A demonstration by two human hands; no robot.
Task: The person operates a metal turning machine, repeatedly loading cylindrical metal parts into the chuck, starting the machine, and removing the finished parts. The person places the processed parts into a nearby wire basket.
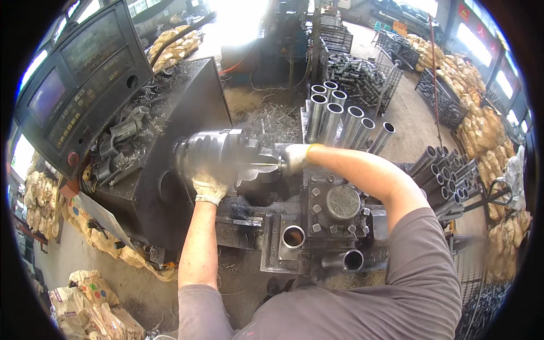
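Observation:
A lathe's large grey chuck (211, 152) with stepped jaws (256, 168) stands ahead of me, partly blurred. My left hand (209, 186), in a pale knitted glove, rests against the chuck's near lower side; its fingers are smeared. From the right, my gloved right hand (296, 157) reaches across the tool post (335, 207) to the outer end of the jaws. Its fingers look closed at a metal end there, but they hide what they hold. One short steel tube (293, 237) stands on the carriage in front of me, and another tube (343, 260) lies to its right.
A control panel (79, 85) rises at left beside the chip-strewn headstock (187, 102). Several bright tubes (334, 116) stand behind the tool post; darker tubes (445, 178) are stacked at right. Sacks (90, 306) lie at lower left, and a wire bin (362, 76) of parts stands behind.

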